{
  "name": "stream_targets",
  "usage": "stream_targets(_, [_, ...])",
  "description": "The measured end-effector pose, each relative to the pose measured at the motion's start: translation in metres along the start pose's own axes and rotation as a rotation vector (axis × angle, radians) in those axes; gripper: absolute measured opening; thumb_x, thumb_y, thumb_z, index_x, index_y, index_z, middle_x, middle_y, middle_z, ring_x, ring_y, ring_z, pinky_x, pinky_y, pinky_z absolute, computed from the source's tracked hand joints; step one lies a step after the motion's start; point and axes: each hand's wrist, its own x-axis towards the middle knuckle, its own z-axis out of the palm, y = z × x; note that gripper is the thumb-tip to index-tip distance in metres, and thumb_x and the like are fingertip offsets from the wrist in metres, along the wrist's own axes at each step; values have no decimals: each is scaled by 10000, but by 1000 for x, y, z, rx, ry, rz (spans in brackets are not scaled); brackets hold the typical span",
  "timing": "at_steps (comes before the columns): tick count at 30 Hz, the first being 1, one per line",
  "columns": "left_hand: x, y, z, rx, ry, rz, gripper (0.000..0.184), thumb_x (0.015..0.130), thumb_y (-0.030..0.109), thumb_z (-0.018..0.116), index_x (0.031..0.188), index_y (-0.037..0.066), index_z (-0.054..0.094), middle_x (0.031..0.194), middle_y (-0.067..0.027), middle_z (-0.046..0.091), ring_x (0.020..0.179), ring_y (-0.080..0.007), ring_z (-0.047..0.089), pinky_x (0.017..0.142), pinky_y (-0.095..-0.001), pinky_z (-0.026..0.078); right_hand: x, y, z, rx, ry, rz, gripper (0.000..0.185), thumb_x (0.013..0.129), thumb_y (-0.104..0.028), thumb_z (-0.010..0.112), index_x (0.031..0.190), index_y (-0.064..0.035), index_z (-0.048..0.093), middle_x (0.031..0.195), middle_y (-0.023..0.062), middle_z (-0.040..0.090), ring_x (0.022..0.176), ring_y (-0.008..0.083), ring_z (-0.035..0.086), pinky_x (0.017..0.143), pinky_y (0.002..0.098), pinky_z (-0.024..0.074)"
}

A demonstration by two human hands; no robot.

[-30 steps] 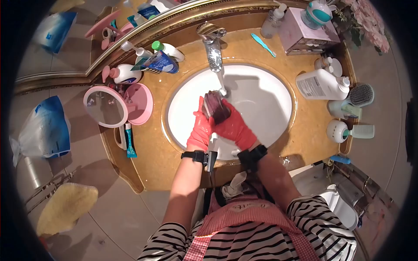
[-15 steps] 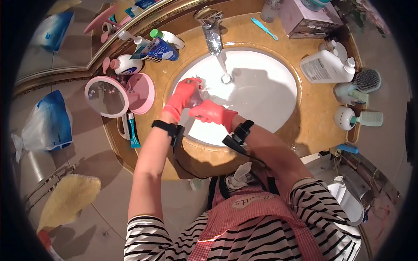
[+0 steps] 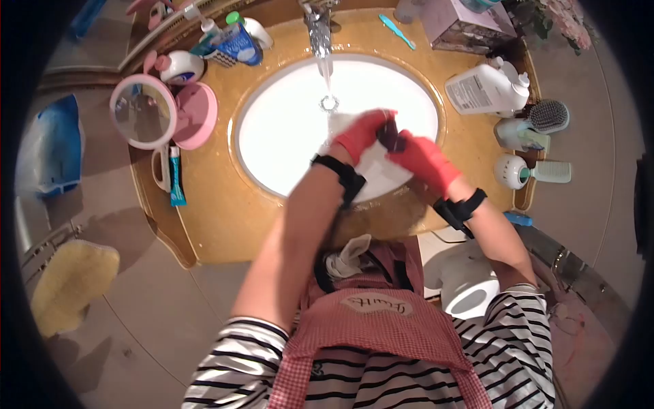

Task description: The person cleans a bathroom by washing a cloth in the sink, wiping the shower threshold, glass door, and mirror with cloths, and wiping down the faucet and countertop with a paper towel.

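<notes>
Both my hands wear red rubber gloves and are raised over the white oval sink [image 3: 272, 129]. My left hand [image 3: 366, 133] is closed around a small dark purple object [image 3: 390, 136], which looks shiny but whose kind I cannot make out. From the other side, the fingers of my right hand [image 3: 424, 158] grip the same object. Its lower part is partly hidden by the gloves. Water runs from the metal faucet [image 3: 319, 37] toward the drain [image 3: 328, 103], to the left of my hands.
Left of the sink stand a round pink mirror [image 3: 144, 111], a pink dish [image 3: 196, 116], a teal tube [image 3: 176, 177] and several bottles. On the right are a white bottle [image 3: 480, 88], a hairbrush [image 3: 549, 116] and a comb [image 3: 553, 172]. A toothbrush [image 3: 397, 31] lies behind the sink.
Both hands have moved from the sink's left side to its right side, carrying the purple object away from the faucet. The whole view has shifted slightly.
</notes>
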Motion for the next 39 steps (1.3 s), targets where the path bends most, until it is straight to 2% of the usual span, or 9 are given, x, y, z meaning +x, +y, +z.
stream_targets(1, [18,14,-10,-201,-340,-66,292,911,230,544,1129,38,571,942,-16,607,887,-126,560,843,-310,445,-2,4,-13,327,-60,87,373,787,-358,615,915,-11,566,686,86,610,565,199,590,534,323,469])
stream_targets(5, [-21,65,40,-392,-24,-87,704,891,588,405,1373,80,338,1323,-133,464,1199,-305,447,1021,-421,355,-10,-3,-48,1023,-387,208,390,824,-426,591,935,-51,591,646,26,543,520,126,490,456,222,375])
stream_targets(7, [-19,53,40,-373,-128,-60,768,867,635,384,1393,83,292,1363,-140,415,1218,-321,427,1029,-445,344,-16,-14,-35,1829,-477,313,423,837,-457,561,954,-51,587,707,30,571,590,138,525,466,226,397])
stream_targets(12, [-68,56,82,-570,-284,211,866,822,712,342,1415,92,222,1458,-148,253,1262,-322,388,1038,-503,339,-45,-69,34,2746,-407,25,455,886,-357,529,1209,-37,497,1088,90,584,1039,214,546,780,344,488])
stream_targets(17, [-81,61,69,30,-128,-11,423,890,338,556,1197,49,525,978,-99,556,932,-217,565,867,-399,491,-58,-58,41,2870,-278,401,351,887,-280,542,1109,-8,525,1020,76,579,881,132,570,651,232,475])
stream_targets(20, [-75,63,84,287,134,-94,262,901,201,542,1099,40,601,777,-40,553,714,-151,569,700,-310,526,-48,-34,48,1986,-435,242,184,877,-197,561,831,-29,503,698,-11,481,513,23,357,432,153,284])
stream_targets(29, [-45,35,85,1208,249,101,152,829,97,518,892,89,657,676,-93,591,599,-122,554,559,-267,472,-21,-29,30,513,-204,359,353,783,-371,604,830,-21,603,715,83,617,566,172,562,537,316,439])
stream_targets(31, [-37,29,85,1270,364,153,128,745,0,506,756,57,620,679,-139,627,592,-216,585,526,-301,474,-10,-15,37,381,-131,227,341,784,-370,607,844,-34,607,740,97,636,608,199,593,566,324,459])
stream_targets(39, [-16,34,46,134,841,-134,214,842,108,402,836,-17,576,668,-105,504,513,-214,509,462,-360,471,10,-1,54,-21,167,12,373,766,-331,615,1053,-96,577,919,156,657,827,328,632,740,404,498])
